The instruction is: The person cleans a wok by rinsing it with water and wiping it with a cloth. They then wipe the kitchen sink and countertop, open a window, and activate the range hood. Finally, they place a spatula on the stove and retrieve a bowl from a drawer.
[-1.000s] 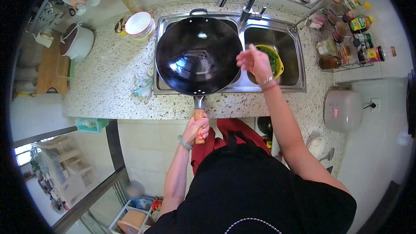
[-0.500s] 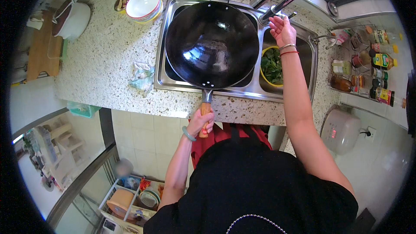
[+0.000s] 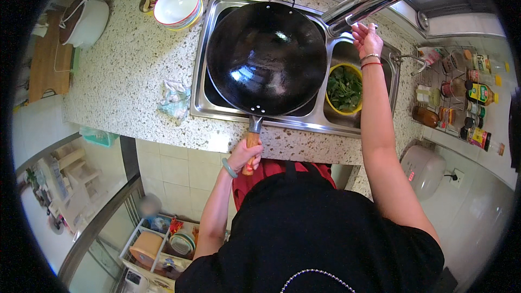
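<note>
A large black wok (image 3: 266, 57) rests across the left basin of the steel sink, its glossy inside facing up. My left hand (image 3: 245, 156) is wrapped round its wooden handle (image 3: 253, 140) over the counter's front edge. At the back right, my right hand (image 3: 367, 40) is at the chrome faucet (image 3: 364, 6), fingers curled up by its small lever. How firmly they grip is hard to see. Below that hand, a yellow-rimmed bowl (image 3: 329, 95) of green leaves (image 3: 344, 88) sits in the right basin; my forearm passes beside it. No water stream is visible.
Stacked bowls (image 3: 176, 6) stand on the speckled counter (image 3: 125, 76) at the back left. A crumpled cloth (image 3: 175, 99) lies left of the sink (image 3: 201, 109). Farther left are a white pot (image 3: 89, 21) and a wooden board (image 3: 50, 62). A wire rack of condiment bottles (image 3: 458, 89) hangs at right.
My right hand has shifted slightly right, and the faucet spout appears farther right and lower. The whole view has shifted a little. My left hand keeps hold of the wok handle.
</note>
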A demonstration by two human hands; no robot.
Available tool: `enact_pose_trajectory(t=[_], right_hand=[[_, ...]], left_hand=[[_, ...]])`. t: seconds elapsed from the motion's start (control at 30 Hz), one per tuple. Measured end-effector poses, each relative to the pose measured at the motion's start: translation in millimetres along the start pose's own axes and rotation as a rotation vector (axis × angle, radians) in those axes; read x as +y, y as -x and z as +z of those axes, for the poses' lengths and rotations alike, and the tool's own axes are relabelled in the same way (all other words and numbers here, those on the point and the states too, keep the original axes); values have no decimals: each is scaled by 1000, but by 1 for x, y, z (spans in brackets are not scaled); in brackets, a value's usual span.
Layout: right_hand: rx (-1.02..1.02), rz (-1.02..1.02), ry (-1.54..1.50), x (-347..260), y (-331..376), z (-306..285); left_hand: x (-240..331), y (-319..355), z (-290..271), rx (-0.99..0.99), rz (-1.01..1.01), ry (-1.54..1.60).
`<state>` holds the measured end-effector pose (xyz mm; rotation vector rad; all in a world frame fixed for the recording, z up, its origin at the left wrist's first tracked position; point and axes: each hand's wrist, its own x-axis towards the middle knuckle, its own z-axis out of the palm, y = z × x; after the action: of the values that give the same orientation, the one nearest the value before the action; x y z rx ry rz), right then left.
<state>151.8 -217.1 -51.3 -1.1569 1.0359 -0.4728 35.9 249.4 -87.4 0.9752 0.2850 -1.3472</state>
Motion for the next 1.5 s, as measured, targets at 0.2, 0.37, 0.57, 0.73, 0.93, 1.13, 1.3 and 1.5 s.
enact_pose_trajectory(t=[0.2,0.37,0.57,0.73,0.93,1.13,1.3,1.5], right_hand=[[34,-54,128,-3,-9,0],[34,-36,47,-4,-18,-4],[-172,-34,-41,17,27,4],[-316,56,-61,50,89,13],[-129,-69,-186,52,88,3],[4,-232,-68,11,35,-10],[-12,-196,-68,-8,27,1],[-54,-190,-101,-3,18,-5]], left_hand=[[11,1,2,16,-45,-86],[15,3,5,31,-46,-114],[12,0,5,75,-41,-133],[9,2,4,71,-65,-68],[2,0,4,88,-60,-39],[0,0,5,86,-23,-7],[3,1,7,131,-16,-104],[9,2,9,165,-19,-129]])
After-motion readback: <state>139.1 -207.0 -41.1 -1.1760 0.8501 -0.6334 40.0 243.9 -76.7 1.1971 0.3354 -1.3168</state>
